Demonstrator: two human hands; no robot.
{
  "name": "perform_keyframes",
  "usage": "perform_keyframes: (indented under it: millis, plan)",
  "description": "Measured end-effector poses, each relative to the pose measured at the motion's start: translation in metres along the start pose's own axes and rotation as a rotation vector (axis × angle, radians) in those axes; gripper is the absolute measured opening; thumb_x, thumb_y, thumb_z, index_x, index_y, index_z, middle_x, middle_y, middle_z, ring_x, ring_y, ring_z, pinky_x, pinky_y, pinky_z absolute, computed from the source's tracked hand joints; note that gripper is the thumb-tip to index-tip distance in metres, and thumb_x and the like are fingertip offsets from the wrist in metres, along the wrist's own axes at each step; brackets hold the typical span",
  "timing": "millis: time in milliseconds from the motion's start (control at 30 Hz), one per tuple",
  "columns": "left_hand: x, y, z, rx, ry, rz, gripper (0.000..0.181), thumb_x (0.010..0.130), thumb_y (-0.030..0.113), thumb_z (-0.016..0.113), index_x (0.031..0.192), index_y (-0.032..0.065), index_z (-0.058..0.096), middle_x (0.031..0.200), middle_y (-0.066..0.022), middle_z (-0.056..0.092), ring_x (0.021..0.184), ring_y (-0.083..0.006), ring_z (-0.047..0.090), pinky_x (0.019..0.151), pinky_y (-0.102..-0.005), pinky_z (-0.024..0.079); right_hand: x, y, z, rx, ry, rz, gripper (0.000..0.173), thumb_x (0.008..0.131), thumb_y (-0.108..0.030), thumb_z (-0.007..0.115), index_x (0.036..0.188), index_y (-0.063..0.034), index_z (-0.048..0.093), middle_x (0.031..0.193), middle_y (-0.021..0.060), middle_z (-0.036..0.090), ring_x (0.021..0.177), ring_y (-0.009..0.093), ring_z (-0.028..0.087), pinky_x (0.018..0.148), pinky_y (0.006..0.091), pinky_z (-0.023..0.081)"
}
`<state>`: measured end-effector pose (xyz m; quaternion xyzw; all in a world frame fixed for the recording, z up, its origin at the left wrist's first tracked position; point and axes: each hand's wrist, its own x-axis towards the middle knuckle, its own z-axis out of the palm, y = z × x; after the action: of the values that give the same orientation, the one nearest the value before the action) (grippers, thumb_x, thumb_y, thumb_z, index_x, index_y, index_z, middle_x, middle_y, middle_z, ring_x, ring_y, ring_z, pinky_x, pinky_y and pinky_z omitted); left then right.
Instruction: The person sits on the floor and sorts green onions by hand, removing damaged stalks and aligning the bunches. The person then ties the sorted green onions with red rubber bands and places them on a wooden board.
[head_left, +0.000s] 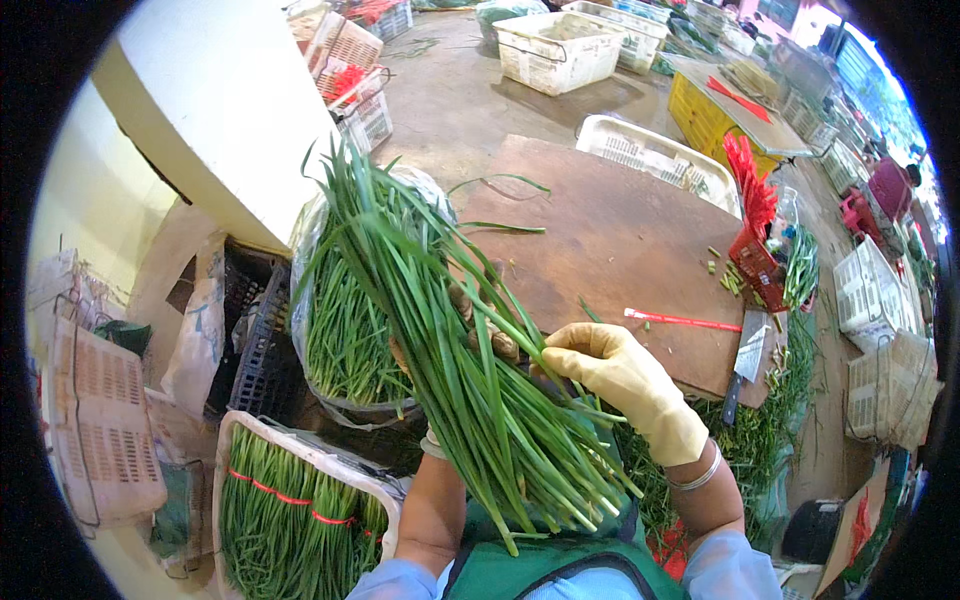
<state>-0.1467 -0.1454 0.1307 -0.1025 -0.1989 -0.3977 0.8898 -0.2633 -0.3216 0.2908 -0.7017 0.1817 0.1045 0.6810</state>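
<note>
My left hand (491, 322), in a soiled glove and mostly hidden behind the leaves, is closed around a large bunch of flat green garlic chives (457, 352). The pale ends point down to the right, over my green apron (570, 566). My right hand (622, 375), in a cream rubber glove, pinches a stalk at the bunch's right side between thumb and fingers. Beyond lies a brown board (600, 240) with a red tie strip (682, 320), cut stalk pieces (729, 279) and a knife (748, 352) at its right edge.
A plastic-lined container of loose chives (352, 337) stands left. Below it, a white crate (300, 442) holds bunches bound with red ties. A red basket (757, 266) with red strips is at the board's right. Trimmings (787, 420) lie below it. A person (892, 187) is far right.
</note>
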Motion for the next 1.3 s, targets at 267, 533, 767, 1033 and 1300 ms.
perform_keyframes:
  millis: [267, 533, 767, 1033, 1300]
  plan:
    - [0.005, -0.011, -0.004, -0.098, -0.039, -0.092, 0.041, 0.097, 0.039, 0.054, 0.128, 0.0113, 0.054, 0.109, -0.0099, 0.065, 0.099, -0.0269, 0.064, 0.094, -0.0399, 0.046, -0.004, -0.003, -0.013, 0.034, 0.099, -0.001, 0.023, 0.09, -0.022, 0.065, 0.095, 0.0003, 0.067, 0.074, -0.0003, 0.061, 0.062, 0.008, 0.053, 0.058, 0.0259, 0.045]
    - [0.025, -0.019, -0.014, -0.224, -0.132, -0.037, 0.035, 0.1, 0.036, 0.051, 0.125, 0.0126, 0.056, 0.106, -0.0067, 0.069, 0.102, -0.025, 0.063, 0.098, -0.0354, 0.041, -0.006, -0.002, -0.02, -0.008, 0.283, 0.077, 0.024, 0.09, -0.023, 0.065, 0.091, 0.0007, 0.067, 0.068, 0.0036, 0.063, 0.054, 0.01, 0.056, 0.054, 0.0254, 0.047]
    - [0.039, -0.002, -0.021, -0.303, -0.185, -0.311, 0.029, 0.101, 0.033, 0.05, 0.121, 0.0146, 0.062, 0.105, -0.0028, 0.071, 0.114, -0.0165, 0.053, 0.106, -0.0425, 0.037, -0.045, 0.023, -0.002, 0.388, 0.725, -0.293, 0.012, 0.092, -0.013, 0.066, 0.091, -0.0018, 0.064, 0.069, 0.0052, 0.066, 0.057, 0.01, 0.06, 0.053, 0.0216, 0.047]
    - [0.029, 0.003, -0.029, -0.384, -0.123, -0.299, 0.023, 0.1, 0.031, 0.055, 0.121, 0.0217, 0.062, 0.105, 0.0018, 0.068, 0.118, -0.0128, 0.05, 0.106, -0.0387, 0.04, -0.183, 0.061, -0.121, 0.913, 0.679, -1.426, 0.044, 0.097, -0.025, 0.061, 0.129, 0.0041, 0.056, 0.127, 0.0209, 0.063, 0.107, 0.028, 0.065, 0.099, 0.0418, 0.051]
    - [0.037, -0.013, -0.009, -0.095, 0.012, -0.243, 0.032, 0.094, 0.031, 0.065, 0.123, 0.017, 0.058, 0.103, -0.0009, 0.067, 0.107, -0.0185, 0.058, 0.105, -0.0344, 0.039, -0.028, 0.047, -0.017, -0.612, 0.393, -0.566, 0.027, 0.096, -0.025, 0.059, 0.111, -0.0043, 0.068, 0.096, 0.0136, 0.071, 0.088, 0.028, 0.068, 0.083, 0.0353, 0.052]
